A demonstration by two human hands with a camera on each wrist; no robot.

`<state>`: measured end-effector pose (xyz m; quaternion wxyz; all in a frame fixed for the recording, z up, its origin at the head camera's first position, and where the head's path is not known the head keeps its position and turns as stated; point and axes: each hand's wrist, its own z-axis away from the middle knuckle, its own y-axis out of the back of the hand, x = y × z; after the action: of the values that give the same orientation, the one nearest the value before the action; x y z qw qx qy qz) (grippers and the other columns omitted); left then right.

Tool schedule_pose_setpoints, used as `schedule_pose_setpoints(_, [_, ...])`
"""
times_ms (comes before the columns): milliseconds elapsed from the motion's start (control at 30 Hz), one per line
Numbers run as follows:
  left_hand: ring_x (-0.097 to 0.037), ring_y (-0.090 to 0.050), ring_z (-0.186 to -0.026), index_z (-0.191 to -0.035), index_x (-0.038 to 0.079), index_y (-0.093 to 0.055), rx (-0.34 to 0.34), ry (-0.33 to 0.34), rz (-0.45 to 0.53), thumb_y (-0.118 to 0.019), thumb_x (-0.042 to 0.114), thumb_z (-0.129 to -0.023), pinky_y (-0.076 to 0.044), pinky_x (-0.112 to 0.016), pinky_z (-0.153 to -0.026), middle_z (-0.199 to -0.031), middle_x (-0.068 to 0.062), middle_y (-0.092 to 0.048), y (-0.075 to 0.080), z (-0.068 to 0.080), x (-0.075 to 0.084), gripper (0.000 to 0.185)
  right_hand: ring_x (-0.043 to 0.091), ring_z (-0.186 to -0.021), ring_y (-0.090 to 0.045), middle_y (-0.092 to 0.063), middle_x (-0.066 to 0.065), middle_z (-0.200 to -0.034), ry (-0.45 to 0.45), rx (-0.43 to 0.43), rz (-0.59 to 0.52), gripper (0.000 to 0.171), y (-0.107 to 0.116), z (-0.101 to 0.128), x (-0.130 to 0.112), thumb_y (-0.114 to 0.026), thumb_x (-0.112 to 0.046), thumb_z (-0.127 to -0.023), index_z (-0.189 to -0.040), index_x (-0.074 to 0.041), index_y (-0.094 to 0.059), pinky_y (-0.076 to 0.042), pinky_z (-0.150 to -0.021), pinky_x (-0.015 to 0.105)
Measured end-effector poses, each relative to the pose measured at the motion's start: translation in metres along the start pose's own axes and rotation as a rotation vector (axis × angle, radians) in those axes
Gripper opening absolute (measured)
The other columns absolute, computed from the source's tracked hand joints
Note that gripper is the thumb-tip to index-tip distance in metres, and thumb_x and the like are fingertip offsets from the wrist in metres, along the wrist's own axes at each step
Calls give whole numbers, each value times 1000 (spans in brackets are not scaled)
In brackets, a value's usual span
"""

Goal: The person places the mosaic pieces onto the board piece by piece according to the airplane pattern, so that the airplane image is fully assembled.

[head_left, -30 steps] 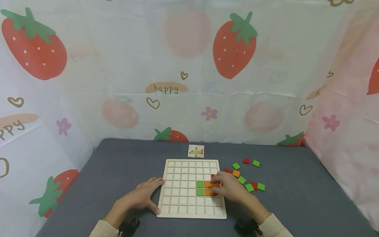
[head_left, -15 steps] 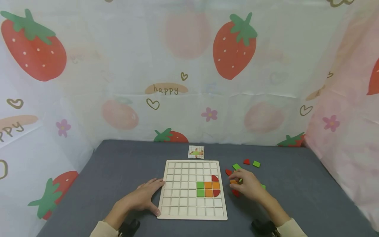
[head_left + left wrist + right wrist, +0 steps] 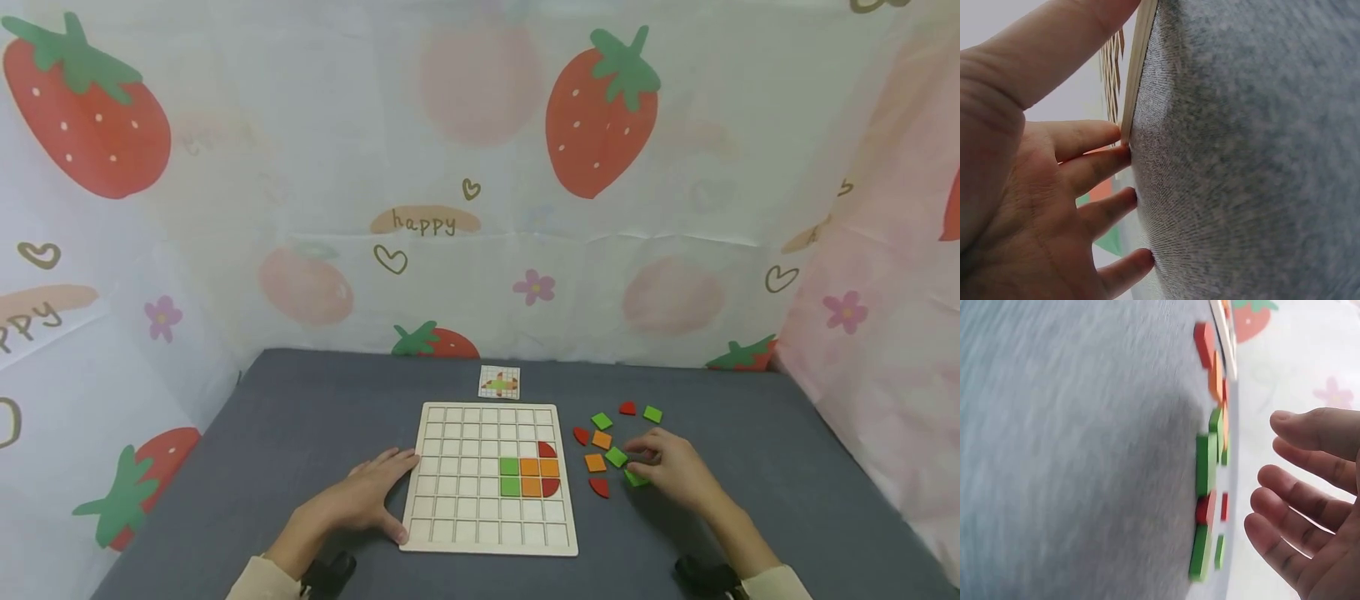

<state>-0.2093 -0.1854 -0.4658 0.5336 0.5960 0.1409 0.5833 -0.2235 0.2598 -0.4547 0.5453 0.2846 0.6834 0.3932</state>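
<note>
A wooden grid board [image 3: 465,508] lies on the grey cloth. It holds two green tiles [image 3: 509,476], three orange tiles [image 3: 538,468] and two red quarter-round tiles [image 3: 547,451] near its right edge. My left hand [image 3: 367,496] rests flat on the cloth, thumb and fingertips against the board's left edge [image 3: 1138,69]. My right hand [image 3: 667,467] hovers at the loose tiles right of the board, fingers relaxed and apart [image 3: 1310,487], holding nothing. It is nearest a green tile [image 3: 635,480] and another green tile [image 3: 616,457].
A small pattern card [image 3: 498,382] lies behind the board. Loose orange tiles [image 3: 595,462], red tiles [image 3: 599,487] and green tiles [image 3: 652,414] are scattered right of the board. Printed strawberry curtains close in the back and both sides.
My right hand left the board's right side and moved right to the loose tiles. The coloured tiles on the board now show fully. The left hand stayed put.
</note>
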Motion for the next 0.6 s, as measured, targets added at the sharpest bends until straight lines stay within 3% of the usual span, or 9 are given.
schedule_pose_setpoints(300, [-35,-19,-138,-141,9,-30,0,-6,-5,-79,45,-55,-18,-62,-103,-147,-11,-30,2,0,4,106,18,-85,-54,-58,6,-98,-56,13,23,26,10,6,18,-69,-17,-77,-102,-10,-67,-44,-62,27])
schedule_pose_setpoints(600, [-37,-20,-137,-141,8,-31,7,-19,-3,-80,43,-55,-19,-63,-102,-146,-13,-31,2,4,5,105,17,-79,-49,-56,8,-94,-107,15,71,32,12,10,26,-70,-16,-75,-105,-5,-65,-39,-61,28])
